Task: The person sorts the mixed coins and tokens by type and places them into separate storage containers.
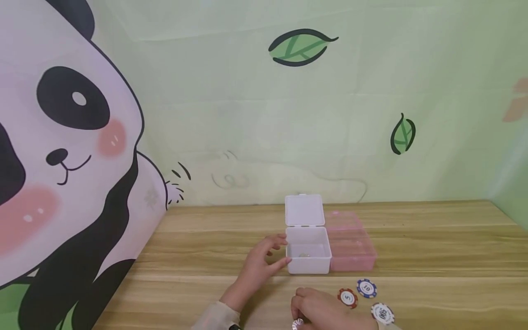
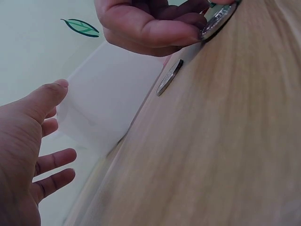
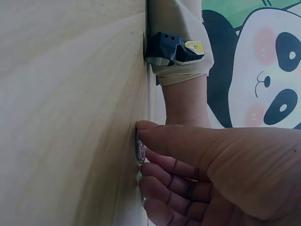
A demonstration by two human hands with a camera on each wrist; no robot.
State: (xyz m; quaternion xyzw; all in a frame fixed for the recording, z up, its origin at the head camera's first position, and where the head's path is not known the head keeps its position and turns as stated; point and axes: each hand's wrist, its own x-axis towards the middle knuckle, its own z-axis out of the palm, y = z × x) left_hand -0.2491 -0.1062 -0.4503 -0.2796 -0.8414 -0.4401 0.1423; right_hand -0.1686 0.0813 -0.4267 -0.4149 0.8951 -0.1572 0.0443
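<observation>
My left hand (image 1: 264,259) is at the left side of an open white box (image 1: 309,266), its thumb near the front corner and its other fingers loosely spread. In the left wrist view the thumb tip meets the wall of the box (image 2: 113,84). Low at the front, my right hand (image 1: 319,309) pinches a silvery coin-like disc (image 2: 218,21), tilted close to the wood. The right wrist view shows the thumb over this disc (image 3: 140,149). Another thin disc (image 2: 169,77) lies between that hand and the box. A small pale piece (image 1: 304,255) sits inside the box.
Red (image 1: 348,298), blue (image 1: 366,288) and black-and-white (image 1: 382,313) poker chips lie right of my right hand. A translucent pink box (image 1: 352,256) stands against the white box's right side. The white lid (image 1: 305,211) is raised. A panda-printed backdrop (image 1: 247,114) rises behind the table.
</observation>
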